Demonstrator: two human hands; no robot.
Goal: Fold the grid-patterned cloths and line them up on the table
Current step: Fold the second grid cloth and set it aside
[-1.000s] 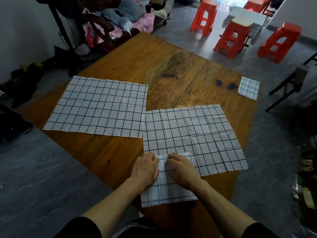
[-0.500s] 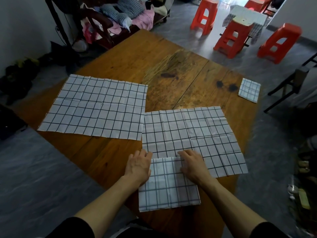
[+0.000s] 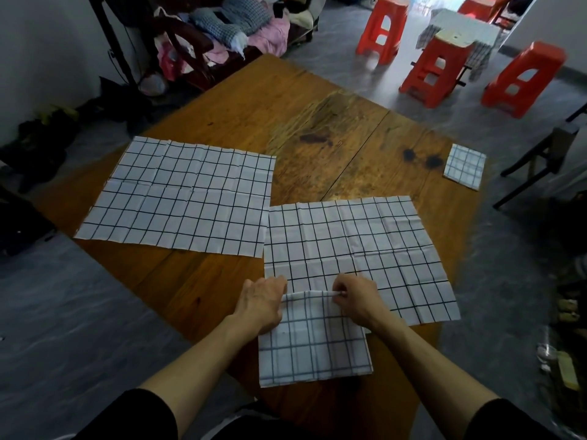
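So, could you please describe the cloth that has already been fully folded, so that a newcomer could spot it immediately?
Start at the brown wooden table and go to its far right corner. There, just beyond two dark stains, lies the small folded square of white black-grid cloth. It is far smaller than the two open grid cloths spread flat, and no hands touch it.

One head-worn wide-angle view looks forward and down from close above the tabletop [image 3: 241, 100], both forearms entering from below.
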